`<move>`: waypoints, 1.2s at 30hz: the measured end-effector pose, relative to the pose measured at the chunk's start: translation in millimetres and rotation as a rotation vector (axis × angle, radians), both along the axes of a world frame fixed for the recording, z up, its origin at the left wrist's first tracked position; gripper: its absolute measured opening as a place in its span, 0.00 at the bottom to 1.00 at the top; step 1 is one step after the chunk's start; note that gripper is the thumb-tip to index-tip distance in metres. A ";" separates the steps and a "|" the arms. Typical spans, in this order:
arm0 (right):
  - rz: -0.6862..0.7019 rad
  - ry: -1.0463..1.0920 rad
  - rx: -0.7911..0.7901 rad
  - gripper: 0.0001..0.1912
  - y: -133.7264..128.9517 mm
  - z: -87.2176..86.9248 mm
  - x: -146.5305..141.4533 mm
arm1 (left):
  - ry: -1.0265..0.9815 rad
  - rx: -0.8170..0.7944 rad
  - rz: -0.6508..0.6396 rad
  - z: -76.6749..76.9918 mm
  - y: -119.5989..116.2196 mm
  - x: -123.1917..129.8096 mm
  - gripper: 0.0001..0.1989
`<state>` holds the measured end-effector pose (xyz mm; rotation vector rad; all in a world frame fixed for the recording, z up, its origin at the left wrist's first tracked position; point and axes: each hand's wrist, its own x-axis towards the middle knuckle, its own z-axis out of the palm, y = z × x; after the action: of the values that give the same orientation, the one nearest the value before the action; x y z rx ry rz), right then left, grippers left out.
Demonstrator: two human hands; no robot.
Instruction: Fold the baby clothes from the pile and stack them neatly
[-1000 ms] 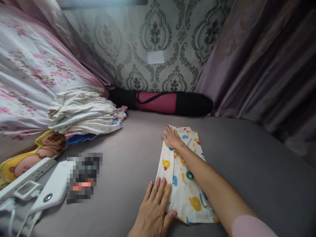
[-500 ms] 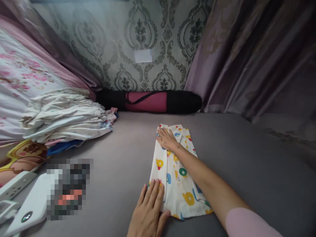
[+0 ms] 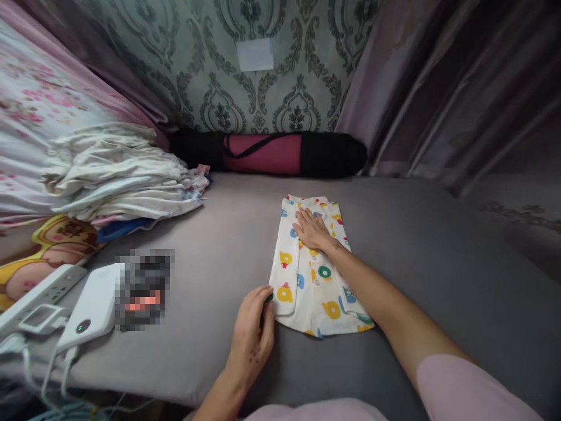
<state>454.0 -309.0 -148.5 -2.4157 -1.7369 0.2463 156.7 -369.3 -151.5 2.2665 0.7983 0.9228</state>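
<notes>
A small white shirt (image 3: 324, 292) with yellow, blue, green and red prints lies flat on the grey bed sheet, its sleeves folded in over the body. My right hand (image 3: 312, 229) rests on the upper part of the shirt below the collar, palm down with fingers spread. At the shirt's left edge, near the lower end of the folded sleeve, my left hand (image 3: 254, 327) has its fingers curled round the edge of the cloth, pinching it. Part of the left fingertips is hidden.
A heap of light clothes (image 3: 123, 175) sits at the left. Nearer are a power strip (image 3: 56, 286), a white power bank (image 3: 94, 304) with cables and a blurred dark object (image 3: 144, 292). A black and maroon bag (image 3: 267, 153) lies along the patterned wall.
My left hand has gone from lying flat on the sleeve to gripping the shirt's left edge. My right hand has slid slightly towards the shirt's middle. The view has tilted down.
</notes>
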 end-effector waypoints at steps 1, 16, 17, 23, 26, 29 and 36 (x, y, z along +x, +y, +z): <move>0.007 0.016 -0.003 0.34 -0.8 -2.2 0.4 | -0.015 -0.003 -0.003 0.0 0.4 0.2 0.13; -0.001 0.291 0.228 0.09 -175.4 53.3 -46.8 | 0.344 0.163 -0.225 13.7 4.6 9.2 0.08; -0.028 0.297 0.195 0.07 -191.1 55.0 -53.6 | 0.368 0.155 -0.232 14.3 5.3 9.5 0.08; -0.049 0.290 0.136 0.06 -231.6 42.1 -71.5 | 0.490 0.153 -0.232 26.1 3.1 15.2 0.07; -0.047 0.249 0.149 0.06 -231.1 34.1 -70.2 | 0.539 0.168 -0.224 33.8 0.9 19.8 0.10; -0.031 0.188 0.167 0.08 -229.1 32.2 -68.6 | 0.535 0.166 -0.226 38.2 1.7 22.4 0.12; 0.000 0.132 0.196 0.13 -227.6 41.3 -70.6 | 0.394 0.135 -0.228 37.6 2.7 20.5 0.11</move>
<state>383.4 -536.6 -107.2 -2.2098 -1.6227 0.2194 177.2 -366.6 -113.9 2.6354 0.6319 0.4424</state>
